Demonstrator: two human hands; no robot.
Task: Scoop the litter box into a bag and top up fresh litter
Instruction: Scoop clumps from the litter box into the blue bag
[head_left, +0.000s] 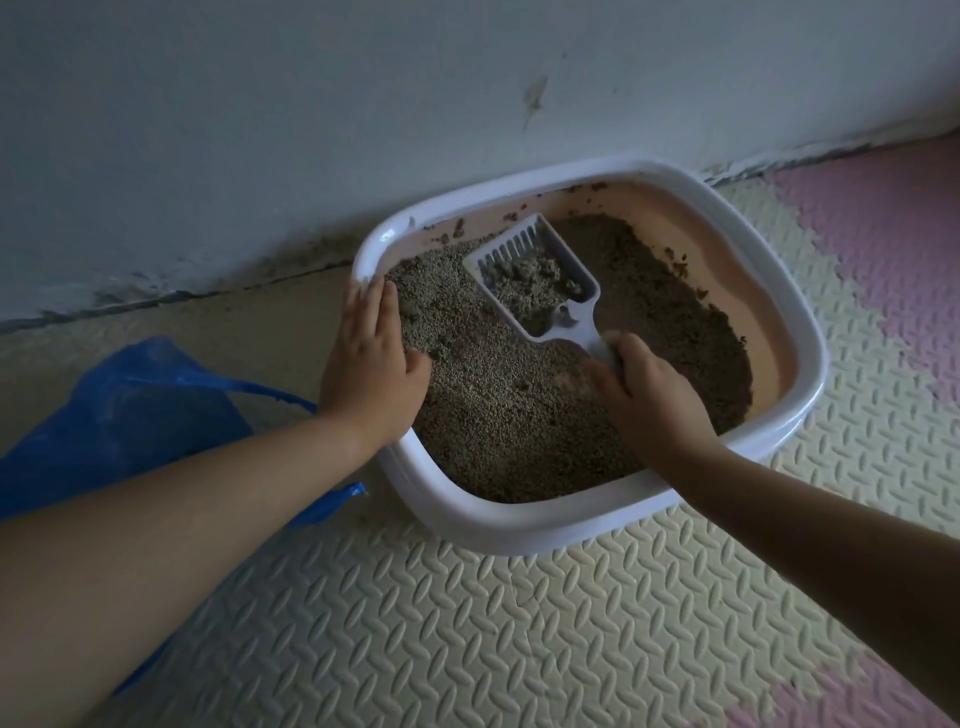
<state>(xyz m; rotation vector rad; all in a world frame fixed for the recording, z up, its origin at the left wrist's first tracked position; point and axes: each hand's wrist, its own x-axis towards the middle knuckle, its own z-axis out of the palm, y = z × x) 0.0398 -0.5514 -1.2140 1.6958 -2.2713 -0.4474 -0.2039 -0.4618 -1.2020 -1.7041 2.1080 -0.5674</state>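
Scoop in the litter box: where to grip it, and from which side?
Grip the scoop by its narrow handle, coming from the near side. The handle points toward the person, and the slotted pan faces up, loaded with clumps, so it must stay level. The right hand grips it there.

- Beneath you lies a cream and pink foam floor mat (467, 623), ridged all over.
- Your litter box (519, 525) sits on it, against the wall (260, 104).
- Your blue bag (130, 415) lies on the floor, just left of it.
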